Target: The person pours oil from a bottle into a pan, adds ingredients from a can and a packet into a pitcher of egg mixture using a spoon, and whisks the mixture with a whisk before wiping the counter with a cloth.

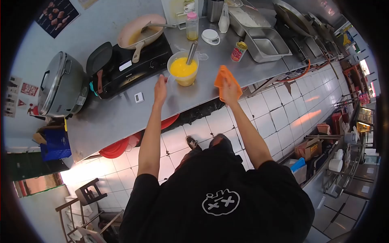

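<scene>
A clear plastic measuring jug point(174, 76) of yellow beaten-egg-like liquid point(183, 67) stands on the steel counter, a metal-handled utensil point(191, 52) leaning in it, its lower end hidden in the liquid. Just left of the jug's handle is my left hand point(160, 90), fingers loosely apart and nothing visibly held. To the right of the jug, my right hand point(230, 91) is closed around an orange cloth point(223, 77) at the counter's front edge. A small white digital timer point(139, 97) lies left of my left hand.
A pan point(152, 38) with a spatula sits on a black stove point(148, 60), beside a dark square pan point(99, 58). A large cooker point(60, 87) stands far left. Behind are a pink-capped bottle point(192, 28) and white scale point(210, 37); rightward, a can point(238, 52) and steel tray point(270, 54).
</scene>
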The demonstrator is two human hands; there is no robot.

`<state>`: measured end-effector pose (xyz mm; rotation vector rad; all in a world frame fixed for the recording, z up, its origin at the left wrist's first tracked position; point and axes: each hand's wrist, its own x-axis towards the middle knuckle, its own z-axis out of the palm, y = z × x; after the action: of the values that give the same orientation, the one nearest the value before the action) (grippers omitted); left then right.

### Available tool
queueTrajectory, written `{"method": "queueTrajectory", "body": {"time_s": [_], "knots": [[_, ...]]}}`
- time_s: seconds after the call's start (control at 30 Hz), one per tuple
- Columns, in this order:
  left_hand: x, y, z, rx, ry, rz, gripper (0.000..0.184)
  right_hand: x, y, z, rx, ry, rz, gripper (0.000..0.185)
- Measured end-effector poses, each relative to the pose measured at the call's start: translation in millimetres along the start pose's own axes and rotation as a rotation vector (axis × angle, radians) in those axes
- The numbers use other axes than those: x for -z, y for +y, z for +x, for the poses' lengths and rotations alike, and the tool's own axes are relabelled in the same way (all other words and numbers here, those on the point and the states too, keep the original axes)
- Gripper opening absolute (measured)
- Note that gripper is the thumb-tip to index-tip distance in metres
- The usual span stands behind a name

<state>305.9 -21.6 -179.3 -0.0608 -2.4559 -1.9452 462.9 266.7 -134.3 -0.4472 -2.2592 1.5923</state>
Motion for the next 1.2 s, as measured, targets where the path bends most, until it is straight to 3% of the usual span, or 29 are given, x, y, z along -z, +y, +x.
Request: {"method": "queueTrajectory", "body": {"time_s": [0.03,0.1,0.2,0.43,0.6,0.83,1.0,1.2], "knots": [[-8,1,4,0.121,-0.081,0.025,0.057,-19,23,10,0.009,0.005,-0.117,0.053],[-29,1,1,0.165,-0.005,-0.07,0.064,-57,92,39,0.038,0.016,-0.345,0.051],[-44,6,9,0.239,0.097,-0.129,0.071,-62,93,50,0.014,-0.184,-0.719,0.057],[-52,-32,47,0.139,0.428,-0.126,0.066,-81,127,79,0.126,-0.201,-0.737,0.05],[-42,-23,44,0.215,0.395,-0.259,0.052,-97,115,101,0.199,-0.323,-0.691,0.048],[-28,-23,37,0.299,0.579,-0.319,0.052,-136,94,86,0.366,-0.521,-0.613,0.044],[-10,-15,26,0.335,0.575,-0.317,0.049,-149,76,49,0.474,-0.544,-0.496,0.034],[-2,-15,19,0.319,0.424,-0.299,0.049,-189,88,15,0.121,-0.39,-0.185,0.032]]}}
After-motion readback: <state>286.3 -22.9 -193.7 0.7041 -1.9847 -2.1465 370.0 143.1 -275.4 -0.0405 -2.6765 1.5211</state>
